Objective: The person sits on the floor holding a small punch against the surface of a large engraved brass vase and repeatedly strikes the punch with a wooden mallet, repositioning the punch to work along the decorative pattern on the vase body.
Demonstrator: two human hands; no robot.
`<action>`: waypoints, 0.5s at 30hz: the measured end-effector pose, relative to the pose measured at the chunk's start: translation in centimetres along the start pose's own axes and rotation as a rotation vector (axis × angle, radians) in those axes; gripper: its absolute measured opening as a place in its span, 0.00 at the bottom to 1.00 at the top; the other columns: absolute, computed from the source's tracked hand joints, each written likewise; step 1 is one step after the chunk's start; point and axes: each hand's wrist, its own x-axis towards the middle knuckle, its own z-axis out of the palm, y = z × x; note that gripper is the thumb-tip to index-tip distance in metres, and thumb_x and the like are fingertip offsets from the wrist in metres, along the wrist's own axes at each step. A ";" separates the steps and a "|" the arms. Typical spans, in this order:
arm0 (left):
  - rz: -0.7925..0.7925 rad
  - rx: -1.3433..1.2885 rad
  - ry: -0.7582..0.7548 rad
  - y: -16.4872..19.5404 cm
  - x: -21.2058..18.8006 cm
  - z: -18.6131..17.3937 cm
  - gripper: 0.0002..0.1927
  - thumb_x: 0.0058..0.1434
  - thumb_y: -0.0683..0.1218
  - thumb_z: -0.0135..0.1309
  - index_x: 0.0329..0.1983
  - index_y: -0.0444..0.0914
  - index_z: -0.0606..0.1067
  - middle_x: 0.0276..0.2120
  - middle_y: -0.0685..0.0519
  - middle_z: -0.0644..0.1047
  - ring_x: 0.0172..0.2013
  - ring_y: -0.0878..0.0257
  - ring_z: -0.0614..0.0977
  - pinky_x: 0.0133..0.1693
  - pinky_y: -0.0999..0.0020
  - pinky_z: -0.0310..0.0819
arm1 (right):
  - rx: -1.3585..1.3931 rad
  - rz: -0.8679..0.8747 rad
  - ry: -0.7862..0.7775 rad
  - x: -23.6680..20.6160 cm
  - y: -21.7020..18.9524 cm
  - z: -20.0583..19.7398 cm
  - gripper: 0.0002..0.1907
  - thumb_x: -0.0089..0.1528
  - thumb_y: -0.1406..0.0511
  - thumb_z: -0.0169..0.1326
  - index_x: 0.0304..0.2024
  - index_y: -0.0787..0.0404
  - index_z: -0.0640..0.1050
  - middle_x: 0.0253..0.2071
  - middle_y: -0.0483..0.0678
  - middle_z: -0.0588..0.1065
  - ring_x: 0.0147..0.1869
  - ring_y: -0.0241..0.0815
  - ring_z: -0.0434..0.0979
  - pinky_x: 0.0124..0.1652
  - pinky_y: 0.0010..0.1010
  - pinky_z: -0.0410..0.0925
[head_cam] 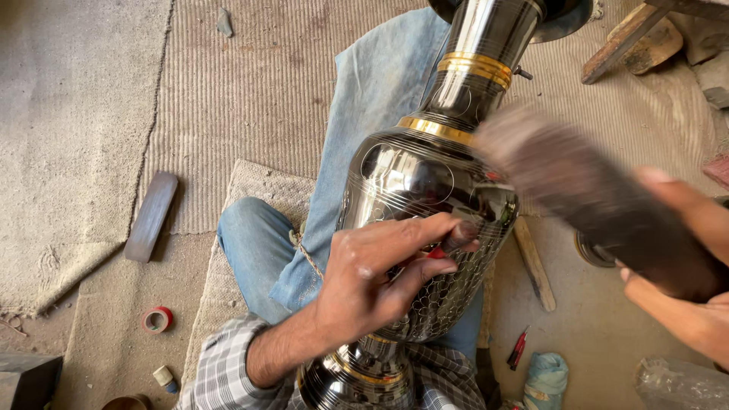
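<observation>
A tall shiny dark metal vase [425,175] with gold bands lies across my lap, neck pointing away. Its lower belly carries an engraved scale pattern. My left hand [380,277] rests on the belly and pinches a small chisel [454,241] with a red part against the metal. My right hand [683,250] grips a thick dark wooden mallet [585,190], blurred, raised just right of the chisel's top.
I sit on ribbed mats over a dusty floor. A flat dark wooden bar [150,216] lies at left, a red tape roll [157,320] below it. A wooden stick [534,263], a red-handled tool [518,349] and a blue cloth [544,377] lie at right.
</observation>
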 end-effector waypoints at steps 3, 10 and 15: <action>0.026 0.092 -0.156 -0.2 0.6 -0.6 0.18 0.63 0.40 0.65 0.55 0.37 0.76 0.42 0.51 0.83 0.43 0.56 0.88 0.44 0.65 0.82 | -0.071 -0.012 -0.113 -1.8 1.1 0.9 0.42 0.53 0.75 0.63 0.70 0.51 0.69 0.39 0.45 0.77 0.33 0.33 0.74 0.31 0.21 0.69; 0.105 -0.056 -0.376 -0.6 1.9 -1.2 0.26 0.67 0.39 0.61 0.68 0.43 0.72 0.51 0.58 0.83 0.48 0.62 0.88 0.49 0.69 0.86 | -0.244 -0.412 0.181 -5.5 3.6 3.0 0.13 0.55 0.77 0.63 0.41 0.64 0.79 0.40 0.64 0.78 0.37 0.51 0.79 0.37 0.35 0.72; 0.131 -0.125 -0.482 -0.8 2.3 -1.7 0.27 0.68 0.37 0.58 0.69 0.45 0.68 0.56 0.60 0.81 0.51 0.63 0.87 0.52 0.71 0.87 | -0.171 -0.331 0.246 -9.8 6.6 5.3 0.10 0.52 0.76 0.67 0.34 0.60 0.82 0.38 0.60 0.73 0.39 0.51 0.77 0.37 0.35 0.70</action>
